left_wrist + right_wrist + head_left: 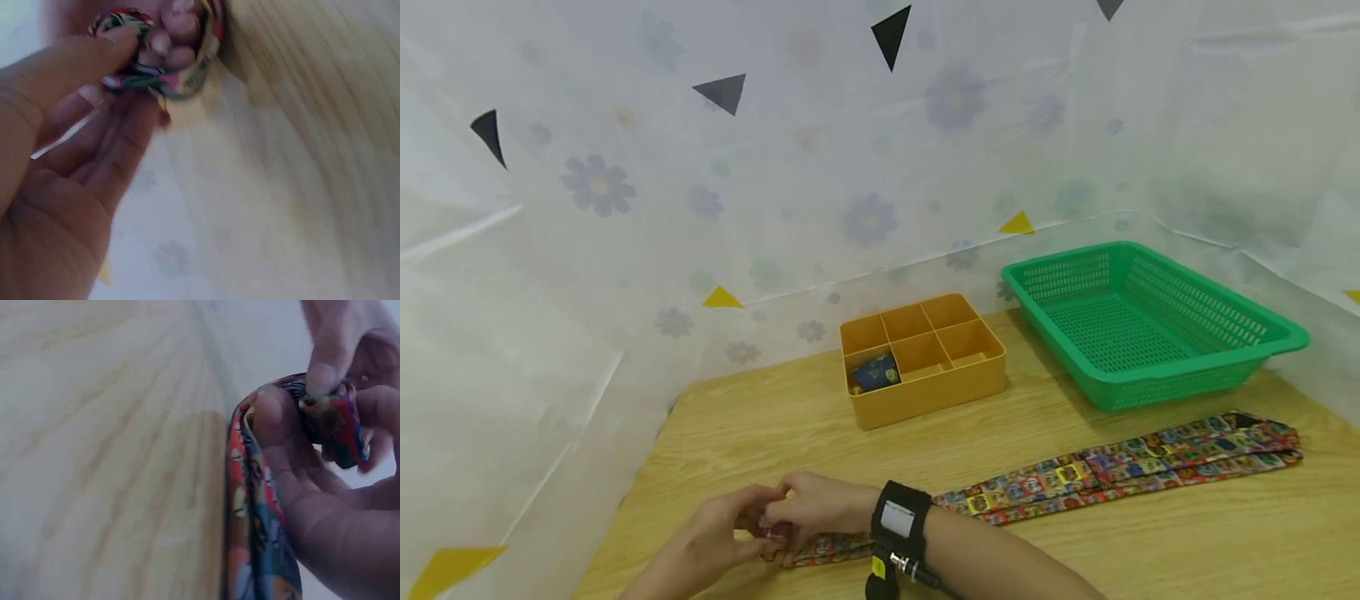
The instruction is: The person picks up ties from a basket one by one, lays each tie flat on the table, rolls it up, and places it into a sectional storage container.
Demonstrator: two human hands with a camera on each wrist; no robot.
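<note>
Pretty simple setup here: a light wooden table (820, 433) with visible grain, boxed in on three sides by thin white plastic sheeting (625, 250) printed with faded blue-grey flowers. Little triangles are stuck on it, black ones (891, 33) up high and yellow ones (721, 297) lower down near the table edge. The sheeting creases and bulges a bit at the corners. Lighting is soft and even, kind of diffused through the plastic, with barely any hard shadows.
</note>
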